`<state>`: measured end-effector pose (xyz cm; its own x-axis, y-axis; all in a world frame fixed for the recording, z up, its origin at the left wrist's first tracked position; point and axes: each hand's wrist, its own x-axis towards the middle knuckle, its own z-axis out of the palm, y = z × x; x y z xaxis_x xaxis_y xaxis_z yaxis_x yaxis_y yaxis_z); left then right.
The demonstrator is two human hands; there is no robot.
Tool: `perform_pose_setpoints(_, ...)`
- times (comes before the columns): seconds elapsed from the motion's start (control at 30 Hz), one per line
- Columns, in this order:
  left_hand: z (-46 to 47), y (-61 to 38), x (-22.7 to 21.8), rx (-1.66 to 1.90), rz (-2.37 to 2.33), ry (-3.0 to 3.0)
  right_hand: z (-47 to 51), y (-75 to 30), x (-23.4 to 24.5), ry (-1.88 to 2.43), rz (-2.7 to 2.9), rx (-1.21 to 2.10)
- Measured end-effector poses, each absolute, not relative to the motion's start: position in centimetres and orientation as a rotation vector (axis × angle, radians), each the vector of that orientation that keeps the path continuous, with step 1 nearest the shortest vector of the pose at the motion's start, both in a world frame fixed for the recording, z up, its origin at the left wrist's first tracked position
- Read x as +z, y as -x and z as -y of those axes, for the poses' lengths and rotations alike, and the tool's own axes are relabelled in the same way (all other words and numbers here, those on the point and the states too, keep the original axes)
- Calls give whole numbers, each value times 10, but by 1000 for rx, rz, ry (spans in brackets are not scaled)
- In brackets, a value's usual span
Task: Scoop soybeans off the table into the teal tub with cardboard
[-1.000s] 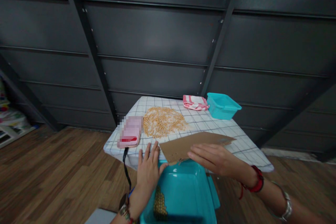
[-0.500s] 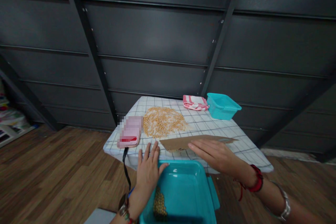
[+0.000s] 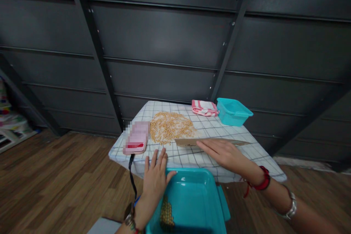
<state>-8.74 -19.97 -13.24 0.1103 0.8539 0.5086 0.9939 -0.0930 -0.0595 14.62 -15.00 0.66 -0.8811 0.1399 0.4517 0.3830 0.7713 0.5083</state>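
Observation:
My right hand [image 3: 224,154] grips a flat piece of brown cardboard [image 3: 187,142], tilted nearly edge-on above the near side of the tablecloth. Just beyond its left end lies a spread pile of round yellow beans [image 3: 171,126] mixed with finer white grains. My left hand [image 3: 156,175] rests with fingers spread over the table's front edge, its thumb by the rim of a teal plastic bin [image 3: 192,171]. Within that bin, at the left, a clump of yellow-brown beans [image 3: 166,214] shows, partly cut off by the frame.
A checked white cloth [image 3: 153,106] covers the table. A folded pink-and-white towel [image 3: 205,108] and a smaller turquoise tub [image 3: 234,112] stand at the back right. At the left lies a pink phone [image 3: 137,139] with a black strap [image 3: 132,175]. Dark panels [image 3: 159,33] rise behind.
My right hand has moved slightly away from me with the cardboard, which has tipped more edge-on and come nearer the bean pile. The left hand has stayed in place.

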Motion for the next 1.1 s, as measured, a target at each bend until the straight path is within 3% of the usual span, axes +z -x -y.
perform_pose_setpoints(0.33,199,87,-133,-501,1808,2016,125,-182,12,450,2604,-845)
perform_pose_setpoints(0.7,198,84,-132,-505,1786,2023,84,-184,49,469,2485,-667)
perform_pose_setpoints(1.1,197,79,-130,-489,1747,1997,123,-139,-10,401,2465,-712)
